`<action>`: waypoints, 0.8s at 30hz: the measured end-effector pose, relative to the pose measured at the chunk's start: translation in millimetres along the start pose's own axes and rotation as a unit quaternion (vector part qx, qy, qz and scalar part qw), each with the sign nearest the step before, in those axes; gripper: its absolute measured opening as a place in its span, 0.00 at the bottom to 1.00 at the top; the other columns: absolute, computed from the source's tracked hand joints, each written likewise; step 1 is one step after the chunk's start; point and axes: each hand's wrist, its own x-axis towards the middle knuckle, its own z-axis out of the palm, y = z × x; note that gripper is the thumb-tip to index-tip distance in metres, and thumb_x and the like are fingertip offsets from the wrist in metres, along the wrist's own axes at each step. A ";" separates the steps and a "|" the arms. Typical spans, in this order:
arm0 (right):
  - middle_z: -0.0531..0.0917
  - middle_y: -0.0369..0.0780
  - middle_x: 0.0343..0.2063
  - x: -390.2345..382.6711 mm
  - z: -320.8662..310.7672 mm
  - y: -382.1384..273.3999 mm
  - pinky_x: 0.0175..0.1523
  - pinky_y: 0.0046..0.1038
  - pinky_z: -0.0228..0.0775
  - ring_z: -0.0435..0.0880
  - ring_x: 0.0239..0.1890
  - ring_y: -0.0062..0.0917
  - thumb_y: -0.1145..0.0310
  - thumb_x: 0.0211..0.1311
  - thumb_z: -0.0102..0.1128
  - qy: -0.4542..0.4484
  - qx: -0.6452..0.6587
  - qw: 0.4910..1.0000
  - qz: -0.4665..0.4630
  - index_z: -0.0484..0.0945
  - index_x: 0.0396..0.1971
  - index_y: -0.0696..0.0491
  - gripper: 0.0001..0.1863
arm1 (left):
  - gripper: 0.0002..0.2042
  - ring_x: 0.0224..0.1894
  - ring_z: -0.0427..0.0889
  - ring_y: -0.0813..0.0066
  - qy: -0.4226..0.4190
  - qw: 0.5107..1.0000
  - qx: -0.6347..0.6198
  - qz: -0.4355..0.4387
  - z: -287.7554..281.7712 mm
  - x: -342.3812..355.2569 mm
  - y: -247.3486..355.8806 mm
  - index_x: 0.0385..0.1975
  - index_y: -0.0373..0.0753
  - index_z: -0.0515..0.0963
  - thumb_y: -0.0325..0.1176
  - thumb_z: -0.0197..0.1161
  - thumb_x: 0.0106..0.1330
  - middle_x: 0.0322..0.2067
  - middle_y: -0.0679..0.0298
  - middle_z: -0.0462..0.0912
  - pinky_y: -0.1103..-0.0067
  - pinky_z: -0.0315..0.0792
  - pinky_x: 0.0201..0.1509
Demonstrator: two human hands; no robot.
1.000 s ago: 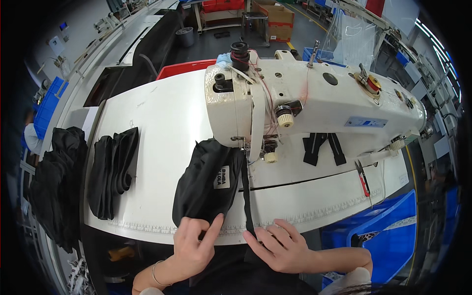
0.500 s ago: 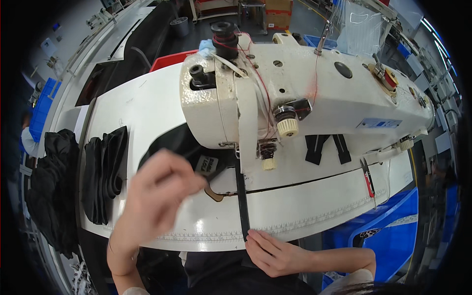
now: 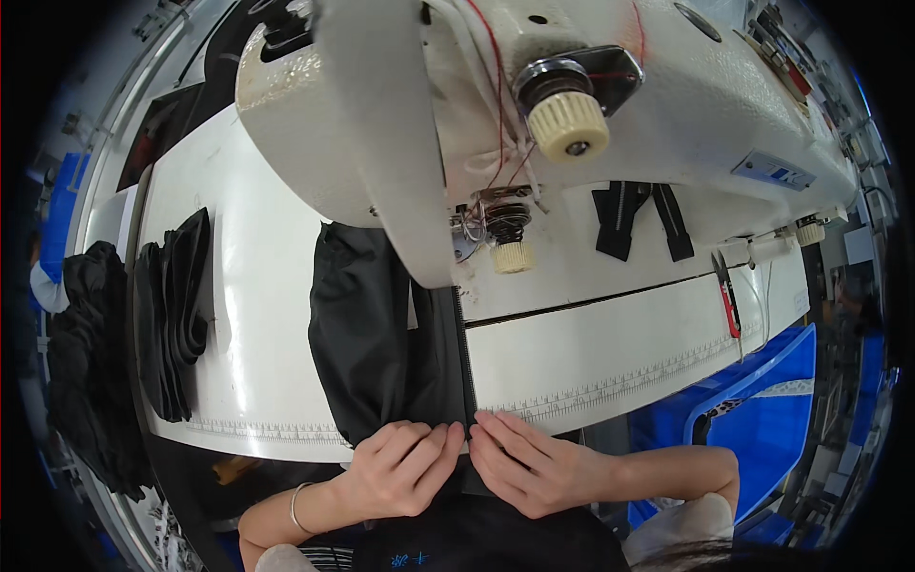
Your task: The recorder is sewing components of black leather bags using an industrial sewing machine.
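Note:
A black fabric piece runs from under the head of a white sewing machine to the table's front edge. Along its right side lies a black zipper, a fine line of teeth showing. My left hand pinches the near end of the fabric beside the zipper, fingers curled. Close by on the right, my right hand has its fingertips closed on the zipper's near end. Both sets of fingertips almost meet. A pale strip hanging before the machine covers the needle area.
Folded black pieces lie at the left, beside a heap of black fabric. Black zipper strips rest under the machine arm. Red-handled thread snips lie at the right. A blue bin stands below the table's right edge.
My left hand has come down and right to the fabric's near end. The fabric now lies drawn out toward me along the zipper. The view has moved closer to the machine.

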 end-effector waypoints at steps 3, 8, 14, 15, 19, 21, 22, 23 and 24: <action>0.79 0.47 0.41 2.3 -0.6 1.1 0.58 0.37 0.70 0.78 0.50 0.40 0.69 0.53 0.53 0.001 0.003 1.000 -0.008 0.78 0.36 0.62 0.13 | 0.17 0.30 0.74 0.72 0.004 0.991 -0.107 -0.079 -5.5 -2.7 -4.5 0.36 0.32 0.81 0.21 0.61 0.41 0.34 0.60 0.77 0.81 0.71 0.33; 0.78 0.45 0.39 -2.2 1.8 3.4 0.58 0.37 0.70 0.79 0.47 0.38 0.68 0.51 0.51 -0.001 -0.006 1.000 -0.015 0.78 0.36 0.62 0.16 | 0.13 0.40 0.79 0.61 0.067 0.925 -0.255 -0.273 -60.5 15.7 -35.3 0.34 0.28 0.80 0.16 0.54 0.49 0.40 0.49 0.82 0.75 0.72 0.47; 0.78 0.46 0.40 -4.8 2.6 3.8 0.59 0.38 0.70 0.78 0.49 0.40 0.67 0.51 0.52 -0.001 0.018 1.000 -0.003 0.78 0.37 0.62 0.16 | 0.08 0.32 0.81 0.68 0.001 0.959 -0.201 -0.199 -79.0 39.0 -45.6 0.33 0.29 0.80 0.19 0.55 0.55 0.38 0.52 0.83 0.80 0.73 0.41; 0.78 0.46 0.40 -2.0 1.4 4.4 0.59 0.38 0.70 0.78 0.49 0.40 0.67 0.51 0.52 0.005 0.019 1.000 -0.006 0.78 0.37 0.62 0.16 | 0.08 0.27 0.77 0.71 -0.015 0.986 -0.139 -0.093 -73.9 37.6 -40.2 0.31 0.31 0.80 0.21 0.57 0.52 0.37 0.55 0.83 0.83 0.72 0.33; 0.78 0.46 0.40 1.2 0.2 3.7 0.59 0.38 0.70 0.78 0.49 0.41 0.66 0.53 0.51 0.005 0.020 1.000 -0.020 0.78 0.36 0.61 0.16 | 0.09 0.30 0.77 0.73 -0.046 0.997 0.048 0.049 -26.3 17.8 -5.7 0.30 0.29 0.80 0.24 0.61 0.49 0.38 0.52 0.82 0.85 0.72 0.31; 0.78 0.47 0.40 0.8 0.8 3.8 0.59 0.38 0.70 0.78 0.49 0.41 0.65 0.53 0.51 0.005 0.019 1.000 -0.020 0.78 0.36 0.61 0.16 | 0.08 0.30 0.77 0.72 -0.046 0.995 0.067 0.065 -10.6 13.5 -3.8 0.30 0.28 0.80 0.23 0.61 0.49 0.37 0.51 0.82 0.85 0.73 0.31; 0.78 0.47 0.40 0.5 0.7 4.2 0.59 0.38 0.70 0.78 0.49 0.41 0.65 0.53 0.51 0.005 0.018 1.000 -0.020 0.78 0.35 0.61 0.16 | 0.08 0.30 0.77 0.72 -0.038 0.994 0.071 0.069 -6.8 13.1 -3.5 0.30 0.27 0.80 0.23 0.60 0.50 0.37 0.50 0.82 0.85 0.73 0.31; 0.78 0.47 0.40 0.1 0.9 4.4 0.59 0.38 0.70 0.78 0.49 0.41 0.65 0.53 0.51 0.004 0.018 1.000 -0.021 0.78 0.35 0.61 0.16 | 0.08 0.30 0.77 0.72 -0.030 0.994 0.074 0.071 -4.4 12.7 -2.9 0.30 0.27 0.80 0.23 0.60 0.50 0.37 0.50 0.82 0.85 0.73 0.31; 0.78 0.47 0.40 -0.1 0.8 5.3 0.59 0.38 0.70 0.78 0.49 0.41 0.65 0.53 0.51 0.004 0.020 1.000 -0.021 0.78 0.35 0.61 0.16 | 0.08 0.30 0.77 0.72 -0.031 0.994 0.074 0.070 -3.4 13.2 -2.9 0.30 0.27 0.80 0.23 0.60 0.50 0.37 0.50 0.82 0.85 0.73 0.31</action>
